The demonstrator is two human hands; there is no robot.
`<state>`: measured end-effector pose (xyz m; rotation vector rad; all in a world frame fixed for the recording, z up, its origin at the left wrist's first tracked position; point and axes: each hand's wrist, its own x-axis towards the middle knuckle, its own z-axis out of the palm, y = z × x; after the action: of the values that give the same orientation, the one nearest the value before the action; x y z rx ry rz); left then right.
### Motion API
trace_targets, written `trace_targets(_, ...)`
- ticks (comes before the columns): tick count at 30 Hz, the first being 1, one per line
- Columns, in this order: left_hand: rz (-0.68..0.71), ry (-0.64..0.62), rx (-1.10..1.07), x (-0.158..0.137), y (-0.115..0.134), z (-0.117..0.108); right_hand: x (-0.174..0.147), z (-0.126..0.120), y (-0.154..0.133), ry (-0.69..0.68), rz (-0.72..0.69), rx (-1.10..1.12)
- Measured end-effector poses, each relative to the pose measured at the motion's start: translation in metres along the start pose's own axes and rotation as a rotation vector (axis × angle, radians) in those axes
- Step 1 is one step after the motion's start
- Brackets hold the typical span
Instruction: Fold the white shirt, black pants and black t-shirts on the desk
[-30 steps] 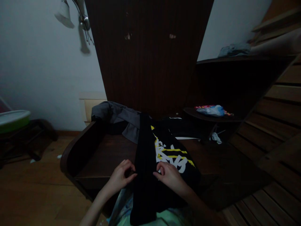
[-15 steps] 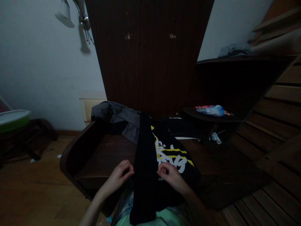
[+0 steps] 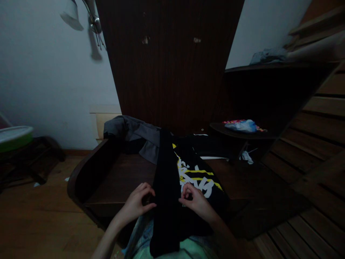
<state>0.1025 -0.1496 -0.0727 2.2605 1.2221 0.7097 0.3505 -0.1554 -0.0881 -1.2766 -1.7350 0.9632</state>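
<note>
A black long-sleeved top [image 3: 165, 187] with a white and yellow print [image 3: 199, 176] lies spread over the dark wooden bench, its lower end hanging over the front edge toward my lap. A long black strip, apparently a sleeve, runs lengthwise along its left side. My left hand [image 3: 140, 201] is at the strip's left edge, thumb and fingers curved with a gap between them. At the strip's right edge, over the print, my right hand [image 3: 194, 201] has curled fingers and a thumb slightly apart. I see no cloth clearly gripped in either hand.
Grey cloth [image 3: 134, 131] is heaped over the bench's left arm [image 3: 81, 176]. Behind the top lies more dark folded clothing [image 3: 212, 147]. A plastic bag [image 3: 242, 126] rests on the right shelf. At the far left stands a green tub [image 3: 16, 138] on a low stand.
My left thumb and fingers have parted from a near pinch. The right thumb and fingers have also spread a little, while the top has hardly moved.
</note>
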Motion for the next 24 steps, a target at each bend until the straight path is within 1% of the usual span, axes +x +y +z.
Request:
trace_targets(6, 0.025, -0.015, 0.024, -0.001, -0.004, 0.001, 0.0, -0.002, -0.002, -0.017, -0.028, -0.015)
trace_targets(11, 0.027, 0.004, 0.027, -0.002, 0.0, 0.0, -0.002, -0.003, -0.002, -0.042, -0.044, -0.067)
trace_targets(16, 0.029, 0.039, 0.011, -0.003, 0.003, -0.002, -0.001, -0.005, -0.003, -0.006, -0.056, -0.116)
trace_targets(19, 0.057, 0.01, 0.098, -0.002, 0.0, 0.001, -0.002, -0.004, -0.005, -0.01, -0.082, -0.214)
trace_targets(24, 0.058, -0.015, 0.314, 0.001, -0.007, 0.011, -0.007, 0.003, -0.007, -0.012, -0.109, -0.46)
